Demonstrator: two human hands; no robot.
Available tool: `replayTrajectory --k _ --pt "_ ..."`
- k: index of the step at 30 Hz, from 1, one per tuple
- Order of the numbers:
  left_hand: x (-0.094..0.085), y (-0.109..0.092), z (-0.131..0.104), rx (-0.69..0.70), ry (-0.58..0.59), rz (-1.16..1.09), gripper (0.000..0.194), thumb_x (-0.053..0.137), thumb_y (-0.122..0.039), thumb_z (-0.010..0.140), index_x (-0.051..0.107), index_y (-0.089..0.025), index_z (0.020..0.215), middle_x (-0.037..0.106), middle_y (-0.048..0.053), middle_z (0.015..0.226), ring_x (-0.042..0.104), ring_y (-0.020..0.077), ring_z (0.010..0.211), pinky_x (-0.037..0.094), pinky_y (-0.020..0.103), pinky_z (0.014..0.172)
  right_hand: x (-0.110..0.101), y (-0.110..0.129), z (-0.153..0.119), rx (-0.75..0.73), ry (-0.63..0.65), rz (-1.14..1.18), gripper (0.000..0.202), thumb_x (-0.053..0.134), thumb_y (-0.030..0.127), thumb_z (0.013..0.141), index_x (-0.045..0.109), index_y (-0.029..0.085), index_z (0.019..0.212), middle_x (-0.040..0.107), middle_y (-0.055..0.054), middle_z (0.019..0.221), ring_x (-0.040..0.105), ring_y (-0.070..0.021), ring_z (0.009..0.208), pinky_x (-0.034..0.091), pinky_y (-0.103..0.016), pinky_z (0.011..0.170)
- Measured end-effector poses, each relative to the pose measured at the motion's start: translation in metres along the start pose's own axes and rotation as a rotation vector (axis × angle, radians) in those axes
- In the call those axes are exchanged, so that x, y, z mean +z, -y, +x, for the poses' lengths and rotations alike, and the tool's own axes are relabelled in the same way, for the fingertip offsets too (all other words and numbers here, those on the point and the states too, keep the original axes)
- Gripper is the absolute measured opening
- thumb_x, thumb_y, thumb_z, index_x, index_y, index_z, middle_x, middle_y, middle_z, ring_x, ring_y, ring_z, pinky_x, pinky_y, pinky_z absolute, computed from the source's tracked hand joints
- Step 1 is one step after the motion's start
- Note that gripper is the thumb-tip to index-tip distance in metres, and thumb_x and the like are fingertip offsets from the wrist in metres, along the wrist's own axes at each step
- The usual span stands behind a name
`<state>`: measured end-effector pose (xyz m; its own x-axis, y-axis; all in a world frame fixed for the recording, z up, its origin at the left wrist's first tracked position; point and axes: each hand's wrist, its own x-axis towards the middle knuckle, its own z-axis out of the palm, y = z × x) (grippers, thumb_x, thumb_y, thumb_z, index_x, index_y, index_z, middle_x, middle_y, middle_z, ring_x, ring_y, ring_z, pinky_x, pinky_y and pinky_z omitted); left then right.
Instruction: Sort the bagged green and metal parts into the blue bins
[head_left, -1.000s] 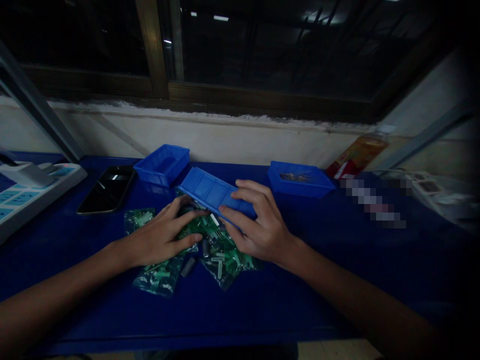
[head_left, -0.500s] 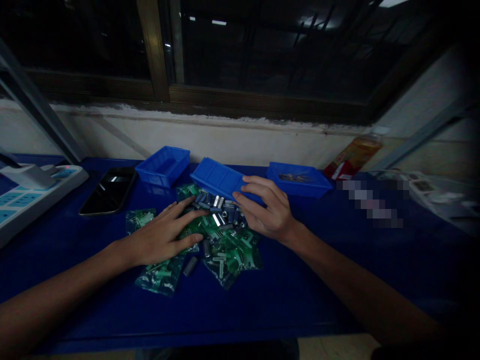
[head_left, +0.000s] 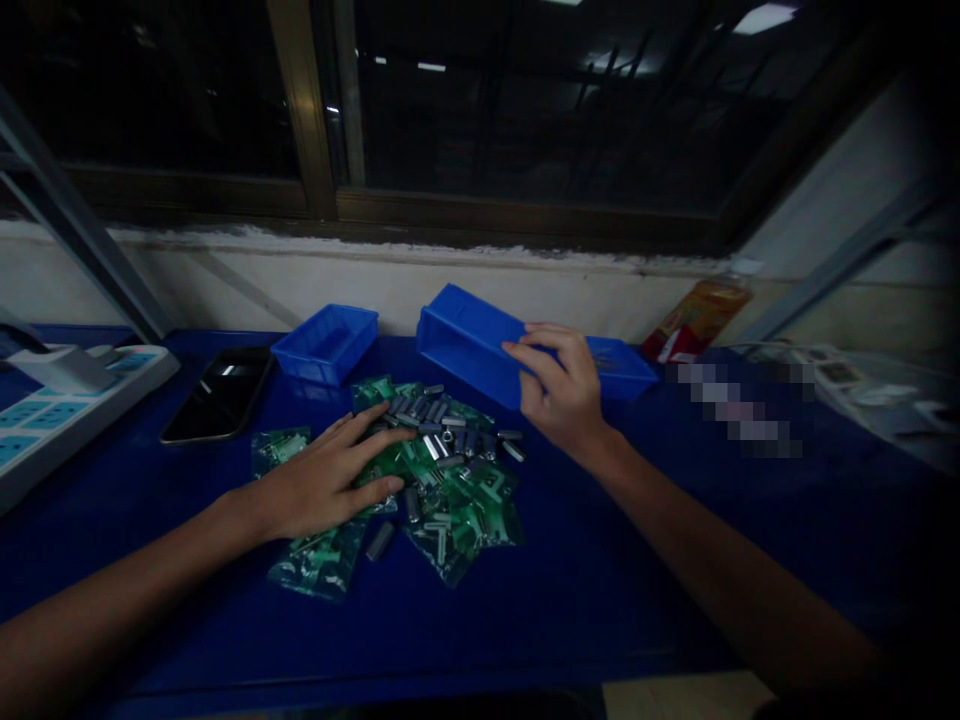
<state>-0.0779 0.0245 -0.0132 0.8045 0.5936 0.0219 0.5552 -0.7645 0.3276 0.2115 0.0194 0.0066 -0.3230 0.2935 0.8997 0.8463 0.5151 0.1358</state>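
1. A blue desk [head_left: 585, 600] stands against a pale wall [head_left: 300, 290], below a dark window [head_left: 540, 130].
2. The heap of green packets [head_left: 480, 505] lies on the desk, its clear wrapping catching some light.
3. Short metal pieces [head_left: 457, 440] are scattered over the far part of the heap; one loose piece [head_left: 380, 541] lies at its near side.
4. The left hand [head_left: 322, 480] is spread flat, palm down, over the left part of the heap, fingertips at the metal pieces, clasping nothing visible.
5. The right hand [head_left: 559, 385] grips the right end of a tipped blue bin [head_left: 472, 340], beyond the heap and to its right, its open side facing the near side.
6. An upright blue bin [head_left: 324, 345] sits beyond the heap, to the left.
7. A third blue bin [head_left: 622, 375], partly hidden, stands beyond the heap to the right, with thin pieces inside.
8. Left of the heap are a phone [head_left: 219, 395] and, farther out, a power strip [head_left: 75, 420]; a bottle [head_left: 701, 315] leans at far right.
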Motion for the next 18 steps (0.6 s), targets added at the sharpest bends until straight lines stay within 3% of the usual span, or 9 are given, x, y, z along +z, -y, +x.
replayTrajectory --k 4,7,9,12,15,18 --pt "-0.008 -0.001 0.004 -0.034 -0.048 0.017 0.047 0.028 -0.050 0.088 0.034 -0.033 0.131 0.029 0.004 0.142 0.030 0.0280 0.127 0.030 0.053 0.101 0.016 -0.033 0.007 0.413 0.028 0.044 0.024 0.046 0.014 0.079 0.063 0.018 0.096 0.061 -0.007 0.091 0.056 -0.0193 0.091 0.045 -0.036 0.082" --pt "-0.016 -0.004 0.016 -0.060 -0.174 0.018 0.048 0.023 -0.049 0.090 0.041 -0.025 0.127 0.039 0.006 0.135 0.035 0.0234 0.124 0.029 0.047 0.103 0.038 -0.061 0.015 0.723 0.197 0.099 0.023 0.050 0.018 0.075 0.066 0.015 0.092 0.065 -0.006 0.091 0.059 -0.0194 0.088 0.045 -0.034 0.082" --pt "-0.020 -0.006 0.031 -0.059 -0.195 0.024 0.052 0.021 -0.051 0.089 0.041 -0.023 0.128 0.039 0.007 0.136 0.034 0.0225 0.125 0.026 0.045 0.105 0.055 -0.075 0.019 0.839 0.362 0.121 0.026 0.052 0.021 0.075 0.065 0.014 0.096 0.066 -0.006 0.094 0.060 -0.0183 0.087 0.045 -0.030 0.080" --pt "-0.021 -0.008 0.061 -0.069 -0.085 0.030 0.061 0.018 -0.058 0.086 0.031 -0.024 0.135 0.031 0.008 0.142 0.026 0.0267 0.130 0.020 0.049 0.105 0.078 -0.086 0.025 0.737 0.702 0.047 0.032 0.052 0.018 0.075 0.063 0.015 0.105 0.065 -0.006 0.104 0.058 -0.0173 0.094 0.043 -0.026 0.083" --pt "-0.015 -0.011 0.088 -0.038 0.112 0.000 0.070 0.014 -0.063 0.084 0.026 -0.020 0.137 0.026 0.012 0.144 0.020 0.0295 0.132 0.018 0.052 0.105 0.092 -0.086 0.034 0.678 0.804 0.014 0.030 0.056 0.014 0.071 0.066 0.014 0.099 0.067 -0.009 0.099 0.060 -0.0195 0.092 0.042 -0.026 0.081" --pt "-0.008 -0.015 0.097 0.051 0.135 0.000 0.070 0.019 -0.065 0.082 0.028 -0.020 0.136 0.028 0.011 0.143 0.023 0.0298 0.131 0.016 0.053 0.105 0.087 -0.082 0.044 0.644 0.803 -0.008 0.026 0.054 0.018 0.074 0.067 0.014 0.095 0.067 -0.010 0.096 0.059 -0.0197 0.091 0.042 -0.027 0.081"
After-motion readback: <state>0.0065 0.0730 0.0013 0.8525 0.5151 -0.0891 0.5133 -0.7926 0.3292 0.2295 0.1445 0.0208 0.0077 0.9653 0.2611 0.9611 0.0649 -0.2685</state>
